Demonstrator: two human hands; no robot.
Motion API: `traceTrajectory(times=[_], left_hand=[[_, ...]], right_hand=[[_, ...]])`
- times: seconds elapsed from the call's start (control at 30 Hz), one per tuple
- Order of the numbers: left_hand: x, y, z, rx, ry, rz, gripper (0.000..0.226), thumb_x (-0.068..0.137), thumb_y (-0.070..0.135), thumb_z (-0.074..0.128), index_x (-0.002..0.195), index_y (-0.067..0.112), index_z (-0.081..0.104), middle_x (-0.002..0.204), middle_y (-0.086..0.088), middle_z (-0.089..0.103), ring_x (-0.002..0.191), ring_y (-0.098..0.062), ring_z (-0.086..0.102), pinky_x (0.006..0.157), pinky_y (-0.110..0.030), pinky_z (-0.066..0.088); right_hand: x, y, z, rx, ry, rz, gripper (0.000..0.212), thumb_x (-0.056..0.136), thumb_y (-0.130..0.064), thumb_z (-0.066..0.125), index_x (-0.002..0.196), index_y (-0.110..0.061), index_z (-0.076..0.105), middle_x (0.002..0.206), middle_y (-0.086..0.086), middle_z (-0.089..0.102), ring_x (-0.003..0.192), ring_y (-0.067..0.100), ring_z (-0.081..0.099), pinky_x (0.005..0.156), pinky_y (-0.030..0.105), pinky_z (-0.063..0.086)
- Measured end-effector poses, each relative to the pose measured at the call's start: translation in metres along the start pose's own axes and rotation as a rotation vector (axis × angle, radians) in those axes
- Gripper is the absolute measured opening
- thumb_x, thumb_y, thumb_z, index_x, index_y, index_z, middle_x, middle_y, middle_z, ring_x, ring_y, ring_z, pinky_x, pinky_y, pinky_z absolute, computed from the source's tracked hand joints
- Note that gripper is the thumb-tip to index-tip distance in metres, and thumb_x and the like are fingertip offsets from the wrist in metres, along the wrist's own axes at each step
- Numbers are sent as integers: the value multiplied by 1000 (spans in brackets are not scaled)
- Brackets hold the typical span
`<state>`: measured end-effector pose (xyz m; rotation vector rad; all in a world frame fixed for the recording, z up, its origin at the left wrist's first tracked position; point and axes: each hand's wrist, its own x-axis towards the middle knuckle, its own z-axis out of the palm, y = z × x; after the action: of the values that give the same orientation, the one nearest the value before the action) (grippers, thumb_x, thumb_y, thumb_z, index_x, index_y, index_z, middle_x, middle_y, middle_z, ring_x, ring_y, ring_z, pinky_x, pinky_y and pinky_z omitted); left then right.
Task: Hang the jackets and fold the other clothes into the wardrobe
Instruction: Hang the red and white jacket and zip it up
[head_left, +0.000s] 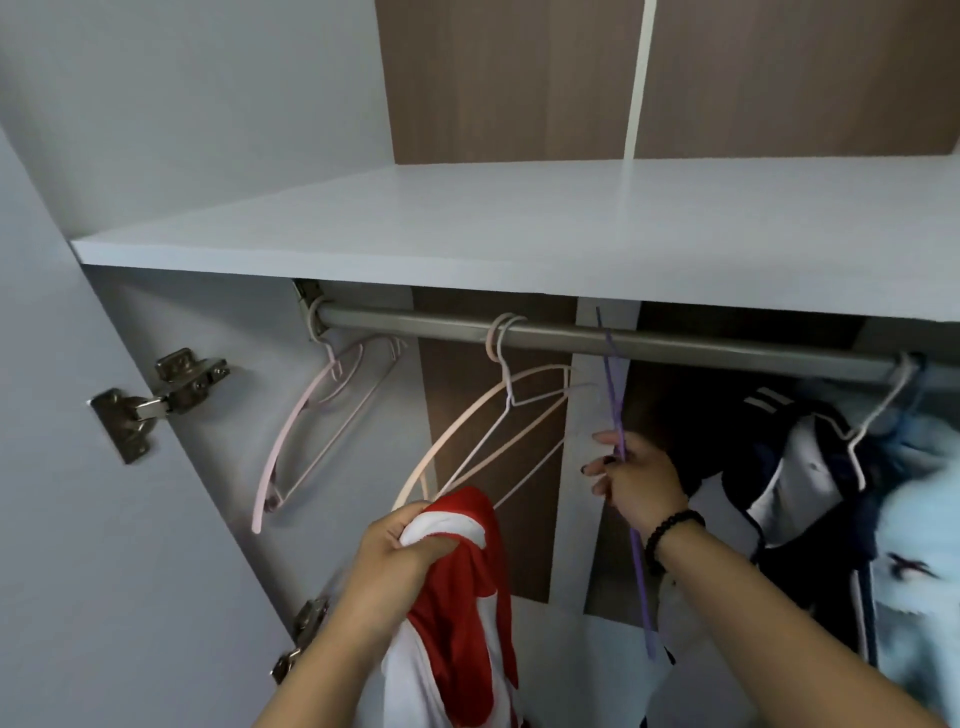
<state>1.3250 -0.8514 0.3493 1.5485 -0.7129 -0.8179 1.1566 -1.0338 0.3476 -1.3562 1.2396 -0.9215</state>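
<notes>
Inside the open wardrobe (171, 145), the person's left hand (400, 545) is gripping the red and white jacket (462, 613) by a bunched white part near its top, fingers and thumb curled tight around the cloth. The jacket is hanging straight down from that fist, its long axis running vertical, the lower part trailing out of the bottom of the view. It is sitting low in the middle of the hanging space, just in front of the pale hangers.

The right hand (636, 480), with a dark bead bracelet (670, 535) on its wrist, is pinching a thin purple hanger (615, 415) between thumb and fingers. The hanger is seen nearly edge-on, so it is reading as a slim line, its long axis close to vertical and leaning slightly, upper end reaching up by the metal rail (649, 340) and lower end pointing down past the wrist. Whether its hook is actually over the rail cannot be told.

Two pale hangers (498, 410) are hanging from the rail's middle, and a pink hanger (311, 426) is hanging at the left end, tilted toward the side wall. At the right, a dark navy and white jacket (800, 467) is hanging on a white hanger (878, 410), with a light blue fluffy garment (919, 571) beside it. A white shelf (519, 228) is lying above the rail, and two metal hinges (156, 395) are showing on the left side panel.
</notes>
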Motion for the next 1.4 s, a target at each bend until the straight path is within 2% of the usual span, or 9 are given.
traceTrajectory(times=[0.2, 0.27, 0.47, 0.67, 0.83, 1.03, 1.2, 1.3, 1.4], left_hand=[[10, -13, 47, -149, 108, -72, 18, 82, 8, 69, 84, 26, 71, 71, 6, 75, 62, -12, 71, 52, -21, 53], [11, -21, 62, -161, 88, -105, 17, 81, 12, 70, 89, 27, 72, 78, 2, 76, 71, -19, 72, 58, -26, 55], [14, -36, 82, -153, 36, -136, 21, 78, 14, 72, 96, 24, 74, 91, -5, 76, 86, -28, 71, 82, -40, 56], [6, -43, 77, -130, 65, -139, 19, 79, 23, 74, 97, 28, 71, 93, -4, 74, 85, -27, 69, 80, -39, 56], [-12, -46, 50, -166, 97, -154, 23, 78, 18, 77, 96, 29, 68, 92, -3, 71, 85, -25, 67, 82, -37, 55], [-42, -48, 1, -234, 256, -237, 47, 86, 29, 73, 126, 9, 58, 95, -6, 61, 71, -21, 58, 80, -35, 49], [-67, -39, -46, -114, 252, -232, 49, 92, 31, 65, 132, 5, 53, 120, -15, 62, 99, -34, 59, 90, -38, 45], [-85, -36, -70, 70, 195, -192, 45, 92, 29, 62, 130, 5, 56, 123, -17, 62, 97, -32, 58, 86, -37, 44], [-105, -37, -82, 240, 92, -65, 34, 91, 26, 64, 119, 8, 63, 103, -9, 63, 82, -23, 54, 78, -31, 40]], right_hand=[[-35, 13, -37, -72, -6, -10, 29, 88, 8, 42, 87, -14, 62, 83, 5, 60, 71, 15, 55, 46, 14, 45], [-43, 19, -46, -103, 16, 1, 16, 88, -1, 52, 75, -9, 57, 74, 7, 57, 64, 17, 52, 44, 16, 43], [-75, 33, -75, -234, 2, 32, 43, 89, -44, 61, 57, -16, 58, 44, -10, 50, 47, 10, 48, 46, 18, 37], [-116, 44, -87, -187, 44, 115, 25, 99, -15, 44, 92, -1, 64, 54, 3, 49, 42, 10, 45, 43, 21, 37], [-150, 42, -85, -183, 84, 154, 26, 89, 5, 43, 88, -8, 66, 73, 8, 64, 50, 13, 51, 47, 21, 41], [-208, 51, -73, -220, 180, 55, 19, 90, -10, 57, 82, 4, 67, 60, -2, 54, 52, 5, 46, 45, 9, 35], [-278, 39, -51, -191, -30, 21, 18, 88, -15, 63, 74, -10, 73, 57, -13, 61, 55, -2, 52, 52, 5, 38], [-314, 36, -33, -243, -130, 19, 25, 87, -16, 66, 63, -18, 69, 63, 2, 60, 60, 10, 48, 59, 19, 40], [-341, 37, -15, -332, -193, -25, 34, 90, -13, 60, 59, -25, 65, 84, 10, 72, 61, 6, 54, 57, 13, 41]])
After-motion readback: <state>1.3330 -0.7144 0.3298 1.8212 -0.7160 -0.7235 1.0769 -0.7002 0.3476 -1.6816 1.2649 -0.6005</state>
